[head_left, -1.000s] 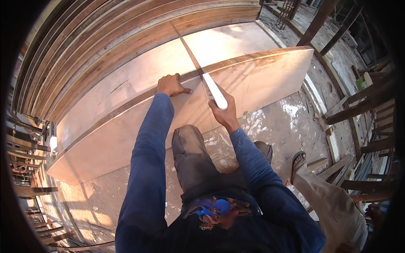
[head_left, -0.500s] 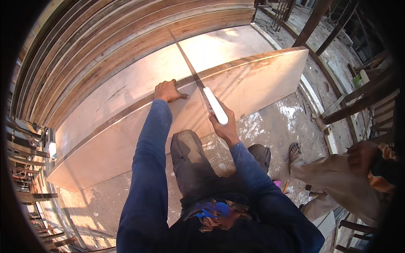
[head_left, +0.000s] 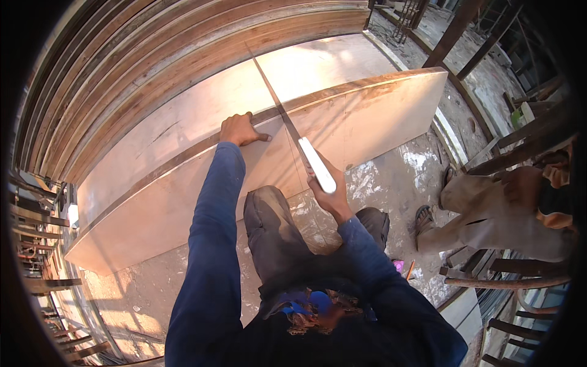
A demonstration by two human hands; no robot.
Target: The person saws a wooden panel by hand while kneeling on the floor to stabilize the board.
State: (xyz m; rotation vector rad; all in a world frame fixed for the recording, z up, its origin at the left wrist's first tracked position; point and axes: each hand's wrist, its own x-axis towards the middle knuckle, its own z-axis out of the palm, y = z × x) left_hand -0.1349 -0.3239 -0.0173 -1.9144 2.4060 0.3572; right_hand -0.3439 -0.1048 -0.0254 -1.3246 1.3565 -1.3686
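Note:
My right hand (head_left: pixel 331 191) is closed around the white handle of a handsaw (head_left: pixel 317 166). The saw's long thin blade crosses the top edge of a large plywood panel (head_left: pixel 367 119) and points away toward the upper left. This panel stands on its long edge in front of me, its broad pale face toward my legs. Left of the blade, my left hand (head_left: pixel 242 129) grips the panel's top edge, with the thumb pressed on the near face. A thin line runs down that face near the blade.
Behind the panel lies another pale sheet (head_left: pixel 159 137), and beyond it a stack of boards (head_left: pixel 183 55) on edge. At right stands another person (head_left: pixel 489 199) in light trousers and sandals. An orange stick (head_left: pixel 410 270) lies on the stained concrete floor (head_left: pixel 391 183). Dark posts (head_left: pixel 451 33) rise at the upper right.
The handsaw has slid back toward me along its stroke, with my right hand lower and slightly right. My left hand stays on the panel's edge. The other person's legs have shifted.

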